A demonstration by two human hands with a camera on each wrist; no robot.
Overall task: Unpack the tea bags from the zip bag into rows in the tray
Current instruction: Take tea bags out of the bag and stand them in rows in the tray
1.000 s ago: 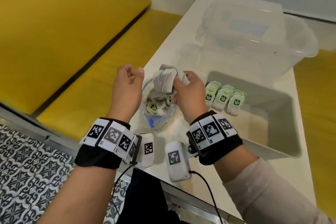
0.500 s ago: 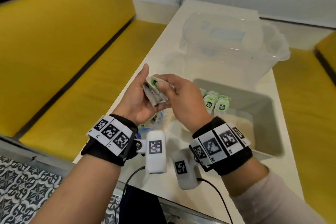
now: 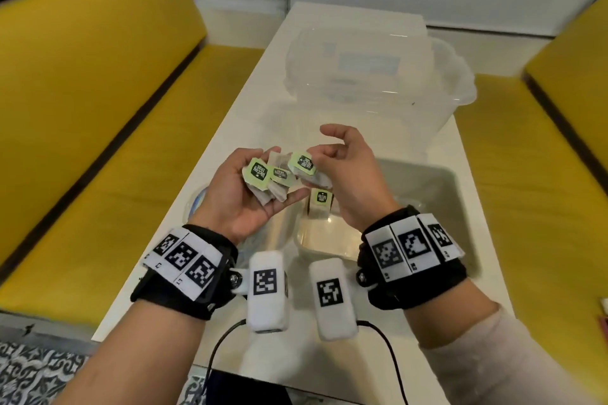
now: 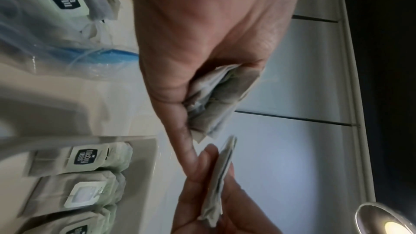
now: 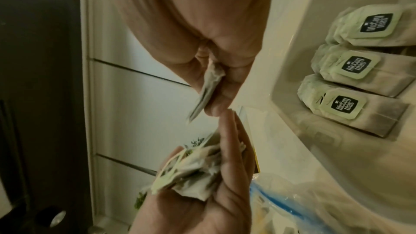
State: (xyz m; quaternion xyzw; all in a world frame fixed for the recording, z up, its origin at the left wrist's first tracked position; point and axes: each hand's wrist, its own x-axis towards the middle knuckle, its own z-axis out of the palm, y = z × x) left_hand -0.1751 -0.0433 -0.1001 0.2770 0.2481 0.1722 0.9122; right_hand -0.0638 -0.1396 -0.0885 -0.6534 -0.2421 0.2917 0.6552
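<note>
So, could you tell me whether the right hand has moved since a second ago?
Yes. The right hand has left the zip bag and lifted towards the tray, pinching one tea bag.

The zip bag point(image 3: 197, 204) is mostly hidden under the left hand point(image 3: 237, 194); the tray point(image 3: 454, 207) is blurred, its near corner behind the right hand point(image 3: 352, 181).

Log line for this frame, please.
left hand: holds tea bag bunch | right hand: pinches one tea bag | tray: three bags in row | zip bag: on table
</note>
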